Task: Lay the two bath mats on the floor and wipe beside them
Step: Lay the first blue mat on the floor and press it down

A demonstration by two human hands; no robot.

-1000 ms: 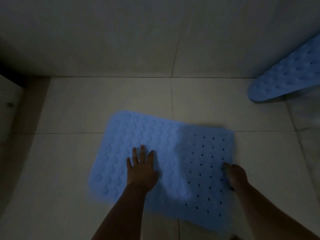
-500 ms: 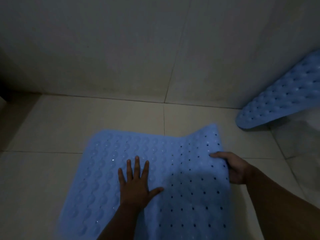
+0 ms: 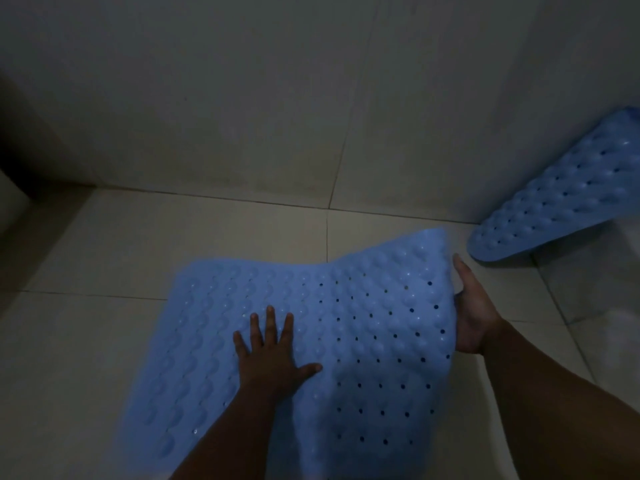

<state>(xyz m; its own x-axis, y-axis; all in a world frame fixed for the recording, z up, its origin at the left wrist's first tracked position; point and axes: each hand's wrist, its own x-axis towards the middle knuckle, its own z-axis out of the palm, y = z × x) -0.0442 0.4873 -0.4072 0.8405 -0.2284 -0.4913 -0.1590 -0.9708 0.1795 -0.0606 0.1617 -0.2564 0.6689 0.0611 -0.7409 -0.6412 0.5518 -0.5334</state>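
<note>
Dim tiled floor [image 3: 104, 341] meeting a pale tiled wall [image 3: 242, 98] across the upper half, light low and bluish throughout. Lying across the floor tiles at centre, a blue bath mat [image 3: 363, 323], bumpy and dotted with small holes, long axis running from the near bottom edge of view away toward the wall, far short edge pointing at the wall joint. Left side sitting flat on the floor; right far corner lifting clear and curling upward. Pressing down on the mat's middle, the left hand [image 3: 273, 358], palm flat, fingers straight and spread wide, thumb angling out to the right. Gripping the raised right edge, the right hand [image 3: 472, 313], thumb showing along the outside, other fingers tucking behind the mat and hidden, so holding the edge rather than resting on it. Waiting well apart at far right, a second blue mat [image 3: 554, 206], rounded end touching down near the corner, long axis slanting up and right out of view, apparently leaning against the wall there.
</note>
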